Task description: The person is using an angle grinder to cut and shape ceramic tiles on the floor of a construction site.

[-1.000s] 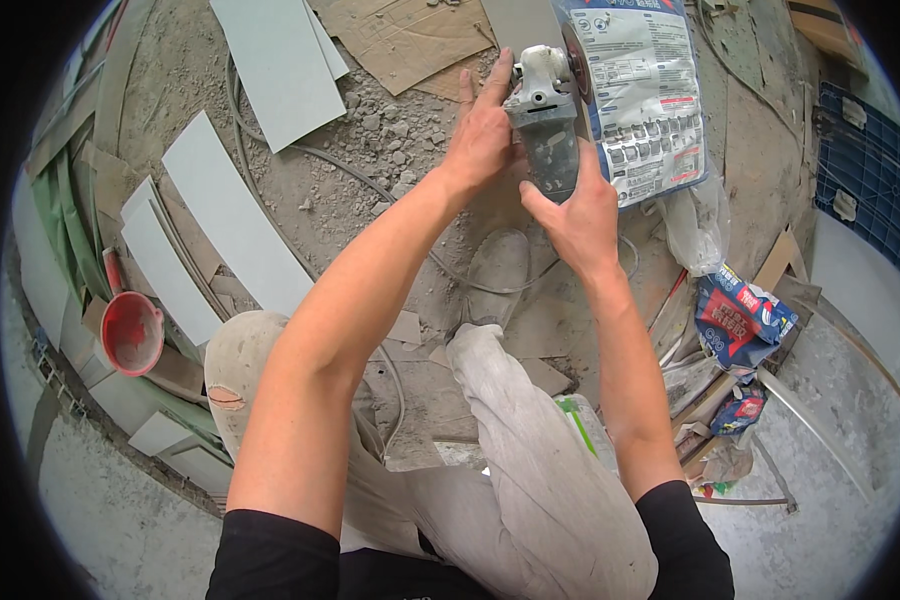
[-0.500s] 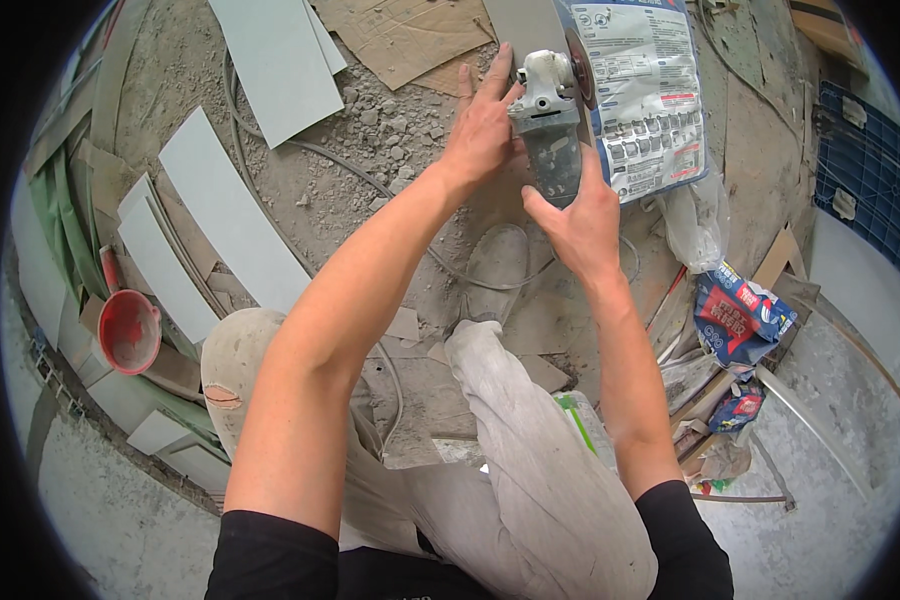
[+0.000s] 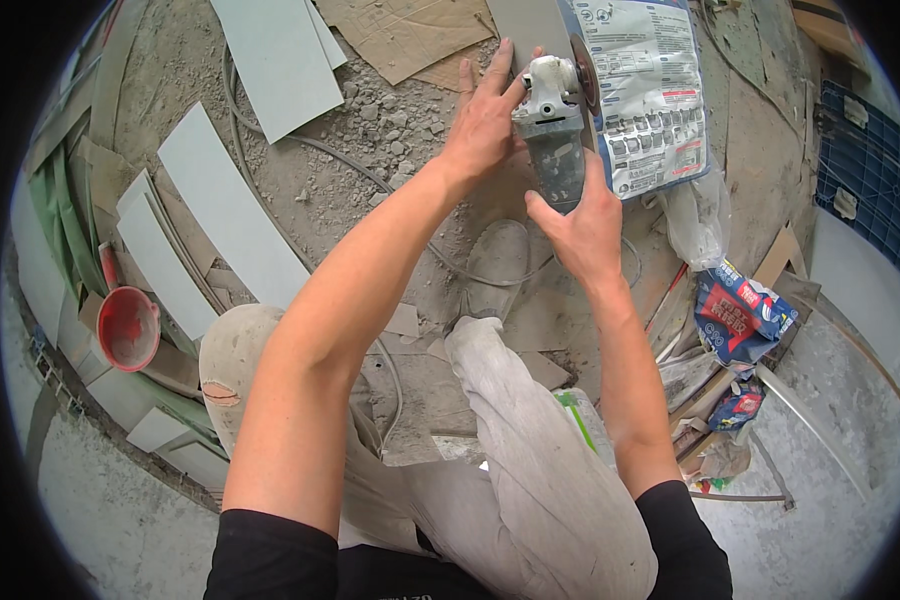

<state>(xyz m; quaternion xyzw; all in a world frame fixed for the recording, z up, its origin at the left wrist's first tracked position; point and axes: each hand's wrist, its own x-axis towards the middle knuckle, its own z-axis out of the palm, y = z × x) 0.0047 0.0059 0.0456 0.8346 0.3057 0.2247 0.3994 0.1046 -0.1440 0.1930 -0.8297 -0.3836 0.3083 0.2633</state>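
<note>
My right hand (image 3: 592, 215) is wrapped round the dark body of an angle grinder (image 3: 557, 165), which has a pale, dusty head. The grinder's round disc (image 3: 585, 72) stands on edge at the right side of a grey tile (image 3: 526, 22). My left hand (image 3: 482, 125) lies with fingers stretched and spread at the tile's left side, close to the grinder head. Part of that hand is hidden behind the grinder. Right beside the disc lies a white and blue printed bag (image 3: 650, 100), partly under the tile's edge as far as I can see.
Pale cut tile strips (image 3: 232, 205) and cardboard (image 3: 405, 35) lie on the dusty floor at the left, with rubble (image 3: 395, 140) between. A grey cable (image 3: 355, 170) crosses near my shoe. A red scoop (image 3: 128, 330) is far left; a blue crate (image 3: 870, 170) and crumpled bags (image 3: 740, 315) are right.
The grinder and my right hand have shifted very slightly to the right and toward me along the tile. My left hand stays nearly in place.
</note>
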